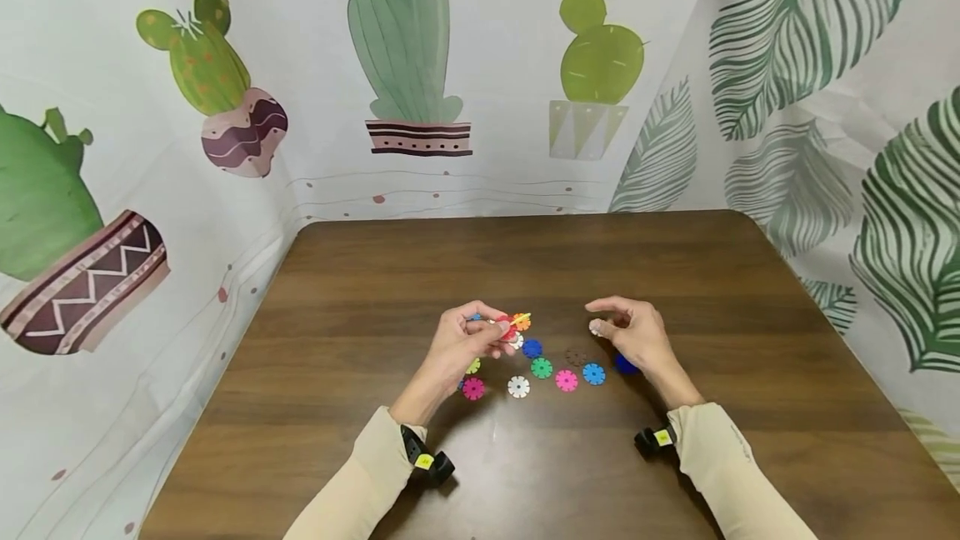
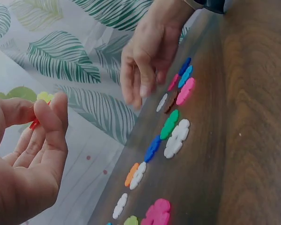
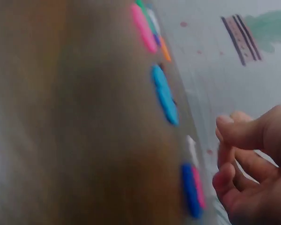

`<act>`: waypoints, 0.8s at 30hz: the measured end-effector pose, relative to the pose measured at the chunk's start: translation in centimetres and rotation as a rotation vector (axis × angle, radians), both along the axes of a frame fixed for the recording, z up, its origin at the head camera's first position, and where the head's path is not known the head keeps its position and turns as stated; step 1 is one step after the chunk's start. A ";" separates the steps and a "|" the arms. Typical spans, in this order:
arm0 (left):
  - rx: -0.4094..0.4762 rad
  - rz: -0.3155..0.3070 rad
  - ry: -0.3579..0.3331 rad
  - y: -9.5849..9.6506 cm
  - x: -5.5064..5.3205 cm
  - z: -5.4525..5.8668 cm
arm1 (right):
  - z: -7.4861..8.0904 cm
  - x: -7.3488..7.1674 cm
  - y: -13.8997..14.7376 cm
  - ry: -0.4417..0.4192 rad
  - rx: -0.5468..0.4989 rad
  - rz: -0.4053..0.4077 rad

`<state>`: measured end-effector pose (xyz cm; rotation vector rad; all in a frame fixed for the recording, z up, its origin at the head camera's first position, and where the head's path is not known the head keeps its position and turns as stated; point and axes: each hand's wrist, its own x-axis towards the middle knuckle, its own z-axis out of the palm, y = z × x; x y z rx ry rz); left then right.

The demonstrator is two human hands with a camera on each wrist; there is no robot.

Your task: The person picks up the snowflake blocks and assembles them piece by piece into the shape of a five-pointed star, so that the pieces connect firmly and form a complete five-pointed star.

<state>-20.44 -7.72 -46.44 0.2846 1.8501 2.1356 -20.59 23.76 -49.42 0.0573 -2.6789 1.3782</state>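
- My left hand [image 1: 467, 338] pinches a red disc [image 2: 34, 124] between thumb and fingertips; a yellow disc [image 2: 44, 97] sits against it, perhaps joined, though my fingers hide the contact;
- my right hand [image 1: 637, 337] is loosely curved, holding nothing; a white disc [image 2: 162, 102] lies near its fingertips on the table [image 1: 360, 273].

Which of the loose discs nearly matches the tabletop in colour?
The brown disc, lying just beyond a pink disc and a light-blue disc; the others seen are white or vividly coloured.
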 end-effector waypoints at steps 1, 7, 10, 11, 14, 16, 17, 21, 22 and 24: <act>-0.007 0.005 -0.007 -0.2 0.0 -0.1 | -0.1 -0.1 0.3 0.001 0.035 -0.016; -0.038 0.030 -0.044 -0.6 -0.1 -0.2 | -0.6 -0.4 0.6 -0.028 0.184 -0.002; -0.020 0.023 -0.058 -0.5 -0.2 -0.3 | -1.1 -0.5 0.2 -0.024 0.199 0.039; -0.013 0.021 -0.061 -0.5 -0.2 -0.3 | -1.1 -0.4 0.1 -0.018 0.199 0.045; 0.003 0.021 -0.069 -0.2 -0.3 -0.5 | -0.9 -0.3 0.0 -0.003 0.172 0.059; 0.007 0.025 -0.075 -0.1 -0.3 -0.5 | -0.7 -0.3 0.0 -0.008 0.128 0.074; 0.008 0.027 -0.077 0.0 -0.4 -0.5 | -0.6 -0.2 0.0 -0.015 0.101 0.077; 0.022 0.031 -0.081 0.3 -0.5 -0.8 | -0.2 0.2 -0.5 -0.032 -0.001 0.075; 0.023 0.033 -0.080 0.3 -0.5 -0.8 | 0.0 0.4 -0.8 -0.025 -0.020 0.073; 0.015 0.039 -0.076 0.5 -0.4 -0.9 | 0.4 0.6 -1.5 0.001 -0.058 0.073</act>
